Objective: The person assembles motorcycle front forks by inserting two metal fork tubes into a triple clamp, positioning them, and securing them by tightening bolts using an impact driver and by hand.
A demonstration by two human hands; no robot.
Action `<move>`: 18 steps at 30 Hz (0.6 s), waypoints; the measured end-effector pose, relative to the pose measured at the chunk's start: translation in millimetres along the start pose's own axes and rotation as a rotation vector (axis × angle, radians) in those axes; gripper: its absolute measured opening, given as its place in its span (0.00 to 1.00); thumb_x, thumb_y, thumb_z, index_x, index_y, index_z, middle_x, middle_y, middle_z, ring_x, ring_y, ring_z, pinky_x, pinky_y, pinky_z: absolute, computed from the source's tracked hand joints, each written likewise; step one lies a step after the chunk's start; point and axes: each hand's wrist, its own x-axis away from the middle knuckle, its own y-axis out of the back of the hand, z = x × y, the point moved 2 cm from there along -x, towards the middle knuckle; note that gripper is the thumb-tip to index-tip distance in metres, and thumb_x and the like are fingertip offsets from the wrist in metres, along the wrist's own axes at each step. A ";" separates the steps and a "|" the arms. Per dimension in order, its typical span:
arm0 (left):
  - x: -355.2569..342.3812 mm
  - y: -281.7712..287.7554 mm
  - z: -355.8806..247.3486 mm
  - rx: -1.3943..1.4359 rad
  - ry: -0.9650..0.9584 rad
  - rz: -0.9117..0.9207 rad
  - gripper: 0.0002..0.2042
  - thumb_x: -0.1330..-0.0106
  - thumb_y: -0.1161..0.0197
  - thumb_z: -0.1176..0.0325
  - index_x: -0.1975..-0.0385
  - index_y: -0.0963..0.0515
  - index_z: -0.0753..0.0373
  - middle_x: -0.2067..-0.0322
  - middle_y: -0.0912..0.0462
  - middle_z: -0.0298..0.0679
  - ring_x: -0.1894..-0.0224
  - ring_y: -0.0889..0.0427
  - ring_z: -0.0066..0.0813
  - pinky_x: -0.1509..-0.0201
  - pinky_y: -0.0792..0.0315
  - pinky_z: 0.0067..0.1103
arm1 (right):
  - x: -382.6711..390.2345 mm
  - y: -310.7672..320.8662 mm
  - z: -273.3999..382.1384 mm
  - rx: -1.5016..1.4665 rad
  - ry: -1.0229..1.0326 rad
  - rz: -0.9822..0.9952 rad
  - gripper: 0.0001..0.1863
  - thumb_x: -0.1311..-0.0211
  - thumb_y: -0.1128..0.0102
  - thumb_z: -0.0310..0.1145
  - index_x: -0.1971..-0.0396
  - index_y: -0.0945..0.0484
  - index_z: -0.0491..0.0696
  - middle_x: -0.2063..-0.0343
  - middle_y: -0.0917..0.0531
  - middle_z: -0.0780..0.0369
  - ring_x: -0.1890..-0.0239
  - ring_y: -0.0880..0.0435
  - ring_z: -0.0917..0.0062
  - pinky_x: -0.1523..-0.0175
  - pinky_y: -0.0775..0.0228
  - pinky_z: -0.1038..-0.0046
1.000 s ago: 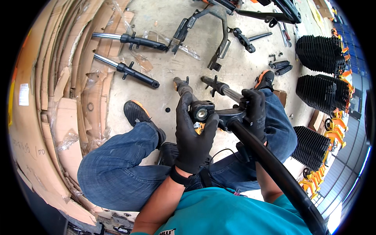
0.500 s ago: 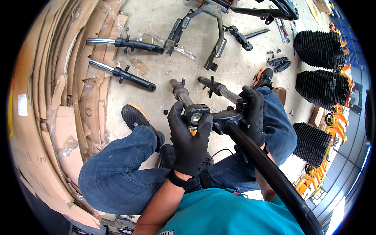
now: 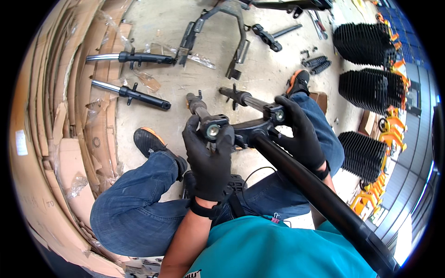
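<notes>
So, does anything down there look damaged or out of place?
The left tube of the held front fork looks dull and brownish, perhaps rusty, unlike the two shinier fork legs lying at left. Crumpled clear plastic film lies near them, and the cardboard has ragged edges. Nothing looks spilled.

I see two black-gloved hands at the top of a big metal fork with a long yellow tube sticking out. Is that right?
Not quite: the long tube is black, not yellow, as the head view shows. The left hand and right hand, both black-gloved, are indeed at the top of the big metal fork.
</notes>
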 end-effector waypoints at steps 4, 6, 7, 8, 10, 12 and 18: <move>0.7 3.3 10.3 -0.065 -0.064 -0.007 0.22 0.37 0.44 0.82 0.41 0.37 0.70 0.50 0.26 0.44 0.49 0.24 0.29 0.42 0.28 0.23 | -0.8 16.6 -13.4 -0.584 -0.269 0.117 0.31 0.39 0.39 0.23 0.35 0.36 0.41 0.49 0.23 0.61 0.49 0.24 0.81 0.39 0.30 0.74; -0.3 2.6 15.4 0.000 -0.030 0.005 0.29 0.39 0.32 0.72 0.41 0.38 0.74 0.48 0.26 0.49 0.46 0.24 0.33 0.41 0.29 0.27 | -2.9 17.0 -13.8 -0.648 -0.276 0.090 0.28 0.36 0.43 0.26 0.36 0.34 0.40 0.49 0.22 0.61 0.48 0.23 0.80 0.39 0.31 0.74; 0.3 2.4 16.9 0.003 -0.026 0.008 0.30 0.39 0.32 0.71 0.41 0.38 0.73 0.48 0.26 0.49 0.47 0.24 0.32 0.41 0.29 0.27 | -3.0 16.5 -16.5 -0.679 -0.279 0.077 0.27 0.35 0.44 0.28 0.36 0.34 0.40 0.48 0.22 0.60 0.48 0.23 0.80 0.39 0.31 0.74; 0.2 2.2 17.1 0.007 -0.027 -0.002 0.30 0.39 0.31 0.70 0.41 0.38 0.73 0.48 0.25 0.48 0.47 0.24 0.32 0.42 0.28 0.26 | -5.8 15.0 -24.1 -0.610 -0.257 0.108 0.25 0.33 0.46 0.30 0.37 0.33 0.39 0.49 0.21 0.60 0.47 0.22 0.78 0.39 0.31 0.73; -0.7 -0.4 16.1 0.062 -0.009 -0.012 0.30 0.39 0.30 0.68 0.41 0.37 0.73 0.49 0.24 0.47 0.48 0.23 0.31 0.43 0.27 0.25 | -6.3 8.4 -41.1 -0.728 -0.200 0.127 0.25 0.34 0.46 0.29 0.37 0.33 0.39 0.48 0.21 0.60 0.47 0.22 0.77 0.38 0.31 0.73; -3.0 -1.9 15.1 0.101 -0.010 -0.015 0.30 0.38 0.30 0.68 0.42 0.37 0.73 0.50 0.23 0.46 0.49 0.22 0.30 0.44 0.26 0.24 | -5.7 4.9 -42.5 -0.726 -0.199 0.121 0.25 0.33 0.45 0.31 0.38 0.33 0.39 0.49 0.21 0.59 0.48 0.21 0.76 0.39 0.30 0.73; 2.7 -1.5 9.4 0.118 -0.108 0.000 0.29 0.37 0.31 0.69 0.42 0.38 0.72 0.51 0.23 0.45 0.48 0.22 0.30 0.44 0.26 0.23 | -1.7 1.9 -29.9 -0.654 -0.197 0.069 0.25 0.28 0.45 0.40 0.39 0.32 0.39 0.52 0.20 0.59 0.50 0.21 0.78 0.40 0.29 0.73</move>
